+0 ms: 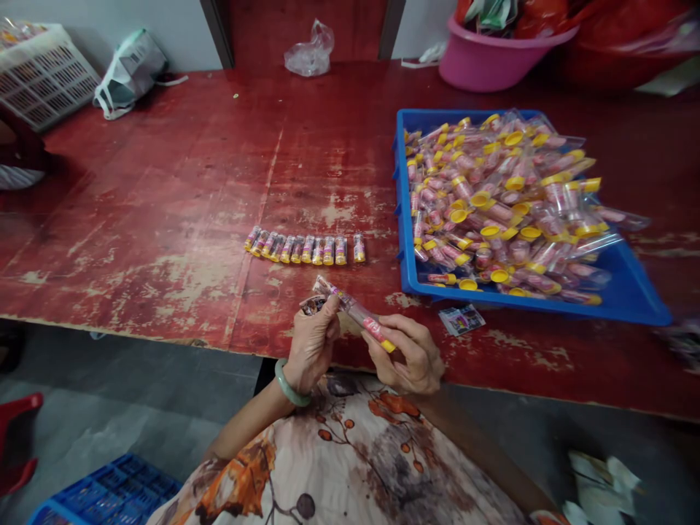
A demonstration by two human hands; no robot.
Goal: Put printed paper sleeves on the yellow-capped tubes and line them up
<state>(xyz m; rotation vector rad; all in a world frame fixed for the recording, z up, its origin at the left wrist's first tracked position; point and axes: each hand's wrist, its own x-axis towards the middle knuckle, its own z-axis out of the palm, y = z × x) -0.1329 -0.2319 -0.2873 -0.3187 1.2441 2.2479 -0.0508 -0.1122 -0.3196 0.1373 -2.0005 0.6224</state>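
My right hand [410, 357] grips a clear plastic tube [358, 315] with a pink label and a yellow cap, which slants down toward that palm. My left hand [314, 337], wearing a green bangle, is closed on small printed slips [311, 305]. Its thumb is at the tube's upper end, where a printed piece shows against or inside the plastic; I cannot tell which. Beyond the hands, a row of short yellow-ended tubes [296, 249] lies on the red table [164, 219], one standing slightly apart on the right. A single printed slip [462, 319] rests right of my right hand.
A blue tray [637, 295] heaped with yellow-capped tubes [492, 204] occupies the right side. Along the back are a pink basin [492, 62], a crumpled clear bag [310, 51], a white bag [131, 73] and a white crate [47, 76]. A blue crate [109, 496] sits on the floor.
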